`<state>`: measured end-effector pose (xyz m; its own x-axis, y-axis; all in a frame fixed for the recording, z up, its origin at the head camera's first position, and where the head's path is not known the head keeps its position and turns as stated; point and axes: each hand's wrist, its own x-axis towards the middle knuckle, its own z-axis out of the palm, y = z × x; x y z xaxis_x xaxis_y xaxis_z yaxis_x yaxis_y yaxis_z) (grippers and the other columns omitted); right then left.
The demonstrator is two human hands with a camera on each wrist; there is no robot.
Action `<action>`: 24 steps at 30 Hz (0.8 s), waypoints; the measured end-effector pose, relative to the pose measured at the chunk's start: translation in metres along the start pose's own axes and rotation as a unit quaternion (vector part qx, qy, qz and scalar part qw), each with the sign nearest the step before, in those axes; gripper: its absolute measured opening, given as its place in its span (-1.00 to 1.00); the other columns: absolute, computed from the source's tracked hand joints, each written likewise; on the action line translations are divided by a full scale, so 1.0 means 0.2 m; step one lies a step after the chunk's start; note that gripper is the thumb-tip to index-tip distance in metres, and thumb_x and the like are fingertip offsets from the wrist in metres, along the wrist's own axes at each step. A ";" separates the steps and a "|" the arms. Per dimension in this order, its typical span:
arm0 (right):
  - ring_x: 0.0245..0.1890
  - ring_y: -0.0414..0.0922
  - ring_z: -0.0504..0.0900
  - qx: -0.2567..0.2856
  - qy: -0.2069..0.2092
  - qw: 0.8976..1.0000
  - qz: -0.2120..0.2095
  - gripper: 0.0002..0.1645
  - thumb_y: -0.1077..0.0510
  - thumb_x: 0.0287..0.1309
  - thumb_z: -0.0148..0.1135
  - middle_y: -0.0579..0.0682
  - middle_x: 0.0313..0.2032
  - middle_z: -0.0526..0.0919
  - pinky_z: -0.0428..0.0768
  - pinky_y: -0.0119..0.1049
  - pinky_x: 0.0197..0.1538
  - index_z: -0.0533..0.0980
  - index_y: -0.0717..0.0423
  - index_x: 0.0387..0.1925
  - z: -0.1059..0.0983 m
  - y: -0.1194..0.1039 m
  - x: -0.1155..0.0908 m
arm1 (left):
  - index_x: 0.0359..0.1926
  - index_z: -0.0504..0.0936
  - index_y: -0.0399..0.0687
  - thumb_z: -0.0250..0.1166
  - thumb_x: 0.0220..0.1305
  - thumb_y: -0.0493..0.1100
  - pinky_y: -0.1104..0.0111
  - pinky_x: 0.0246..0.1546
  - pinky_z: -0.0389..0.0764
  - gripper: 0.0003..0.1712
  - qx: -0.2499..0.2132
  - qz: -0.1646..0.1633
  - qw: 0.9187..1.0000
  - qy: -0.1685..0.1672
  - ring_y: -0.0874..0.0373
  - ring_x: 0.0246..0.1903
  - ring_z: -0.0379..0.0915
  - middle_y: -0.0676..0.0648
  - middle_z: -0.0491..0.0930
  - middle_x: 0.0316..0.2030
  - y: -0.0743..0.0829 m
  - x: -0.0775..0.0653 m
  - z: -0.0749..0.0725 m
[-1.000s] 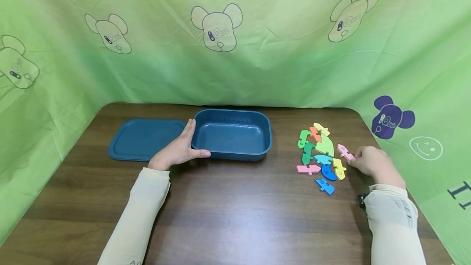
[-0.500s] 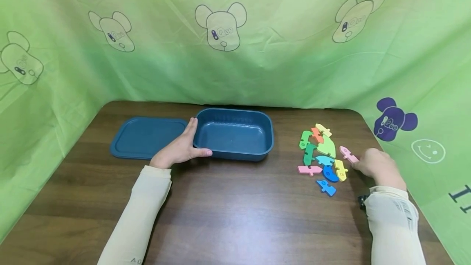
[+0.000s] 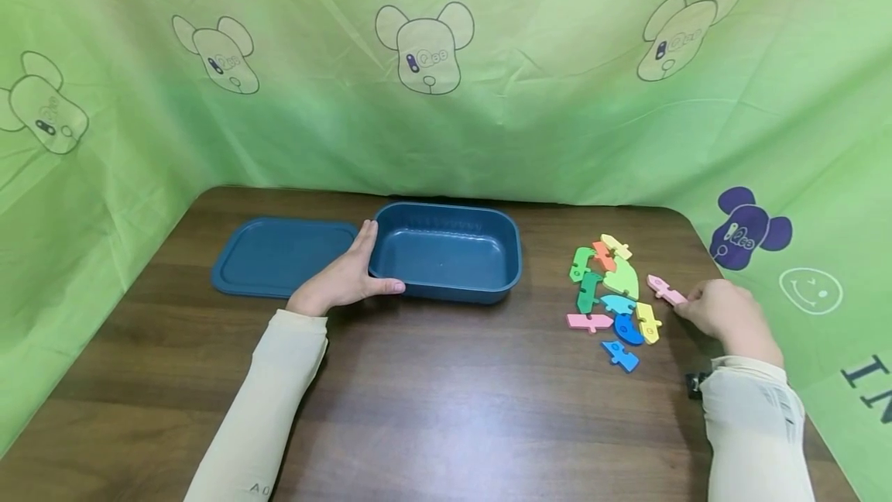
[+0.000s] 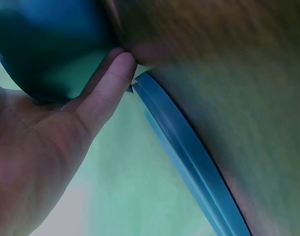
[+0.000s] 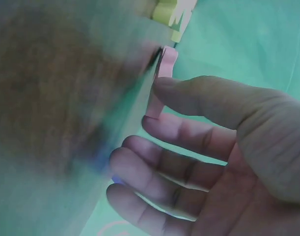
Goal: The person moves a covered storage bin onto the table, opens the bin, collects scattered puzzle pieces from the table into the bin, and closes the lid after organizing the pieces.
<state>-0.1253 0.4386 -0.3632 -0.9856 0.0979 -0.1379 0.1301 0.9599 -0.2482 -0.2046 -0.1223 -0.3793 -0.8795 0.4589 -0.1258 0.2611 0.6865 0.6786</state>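
In the head view my left hand (image 3: pixel 343 273) lies against the left end of a dark blue plastic box (image 3: pixel 446 290). Its fingers are straight along the side wall, and the thumb touches the front wall; the left wrist view shows the same fingers (image 4: pixel 108 91) on the box. At the right my right hand (image 3: pixel 725 314) pinches the near end of a pink puzzle piece (image 3: pixel 664 289), which lies low at the table. Thumb and index finger grip this pink piece (image 5: pixel 167 64) in the right wrist view, the other fingers loosely bent.
Left of the box lies its blue lid (image 3: pixel 279 254), partly behind the left hand. Several coloured puzzle pieces, among them a light green one (image 3: pixel 622 279), another pink one (image 3: pixel 589 322) and a blue one (image 3: pixel 620 356), lie grouped left of the right hand. A green curtain (image 3: pixel 446 153) hangs behind the table.
The head view has shifted slightly. The right hand has moved slightly right, its fingertips on the pink puzzle piece again in plain sight. The left hand stays against the box.
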 end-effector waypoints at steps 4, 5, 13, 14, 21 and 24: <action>-0.45 0.18 0.47 0.003 0.029 1.000 -0.005 -0.66 0.07 0.23 0.25 0.12 -0.53 0.55 0.43 0.02 -0.40 0.58 0.32 -0.44 -0.01 0.00 0.00 | 0.60 -0.47 -0.05 0.41 0.13 0.40 0.02 0.45 -0.02 0.48 0.000 -0.003 1.000 0.001 -0.06 0.55 -0.38 -0.12 -0.51 0.59 0.01 0.00 0.00; -0.44 0.22 0.48 0.005 0.037 0.999 -0.004 -0.65 0.07 0.23 0.26 0.15 -0.52 0.56 0.43 0.06 -0.39 0.58 0.36 -0.41 -0.02 0.00 -0.01 | 0.60 -0.46 -0.05 0.41 0.13 0.40 0.03 0.45 -0.02 0.48 0.001 -0.004 1.000 0.001 -0.06 0.55 -0.38 -0.12 -0.50 0.59 0.01 0.00 0.00; -0.42 0.26 0.51 0.025 0.103 0.994 -0.006 -0.58 0.06 0.24 0.28 0.18 -0.51 0.62 0.41 0.06 -0.39 0.57 0.45 -0.28 -0.03 -0.08 -0.01 | 0.59 -0.44 -0.12 0.40 0.15 0.40 0.08 0.45 -0.02 0.47 0.012 -0.002 1.000 0.007 -0.01 0.55 -0.40 -0.15 -0.48 0.59 0.03 0.01 0.01; -0.43 0.25 0.51 0.027 0.108 0.994 -0.007 -0.59 0.06 0.24 0.28 0.17 -0.51 0.62 0.40 0.04 -0.40 0.57 0.44 -0.28 -0.03 -0.10 -0.01 | 0.59 -0.44 -0.12 0.40 0.14 0.40 0.08 0.46 -0.03 0.47 0.013 -0.001 1.000 0.009 -0.01 0.55 -0.41 -0.15 -0.48 0.59 0.03 0.01 0.01; -0.36 0.27 0.53 0.047 0.132 0.990 -0.016 -0.60 0.05 0.27 0.27 0.21 -0.47 0.65 0.39 0.09 -0.32 0.57 0.41 -0.28 -0.03 -0.21 -0.01 | 0.60 -0.44 -0.10 0.41 0.14 0.39 0.08 0.46 -0.05 0.47 0.010 -0.002 1.000 0.016 -0.02 0.55 -0.39 -0.14 -0.47 0.59 0.03 0.00 0.02; -0.35 0.27 0.54 0.049 0.137 0.989 -0.024 -0.61 0.06 0.28 0.27 0.23 -0.47 0.65 0.39 0.13 -0.28 0.57 0.41 -0.29 -0.03 -0.26 -0.01 | 0.60 -0.45 -0.10 0.41 0.15 0.38 0.08 0.46 -0.05 0.47 0.010 -0.002 1.000 0.015 -0.02 0.55 -0.39 -0.14 -0.48 0.59 0.03 0.00 0.02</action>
<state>-0.1311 0.3903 -0.3444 -0.9812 0.1341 0.1385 0.0798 0.9365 -0.3415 -0.2021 -0.1164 -0.3781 -0.8922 0.4391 -0.1060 0.2655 0.6996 0.6634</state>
